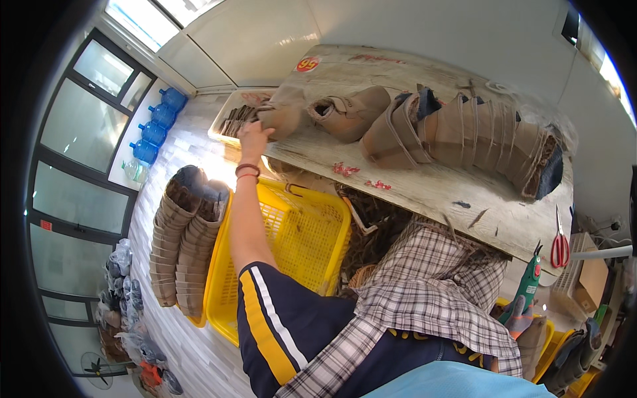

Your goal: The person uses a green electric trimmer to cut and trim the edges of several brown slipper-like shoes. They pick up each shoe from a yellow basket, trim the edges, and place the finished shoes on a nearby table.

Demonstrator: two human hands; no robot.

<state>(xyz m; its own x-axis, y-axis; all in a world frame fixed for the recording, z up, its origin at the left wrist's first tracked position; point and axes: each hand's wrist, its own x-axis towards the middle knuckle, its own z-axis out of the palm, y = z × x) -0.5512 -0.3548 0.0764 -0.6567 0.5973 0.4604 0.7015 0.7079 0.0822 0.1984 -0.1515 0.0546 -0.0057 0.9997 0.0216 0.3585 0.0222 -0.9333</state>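
Left hand (253,140), fingers bent against a motion-blurred tan shoe upper (285,114) at the left end of a worn, whitish wooden tabletop (424,199); whether they grip it cannot be told. Just beside lies a shallow cream plastic tray (223,136). The right hand (519,322) closes around a slim green handheld tool (529,282) with a pointed black tip.

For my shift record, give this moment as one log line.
left hand: at blurred tan shoe upper, beside white plastic bin | right hand: holding green black-tipped handheld tool
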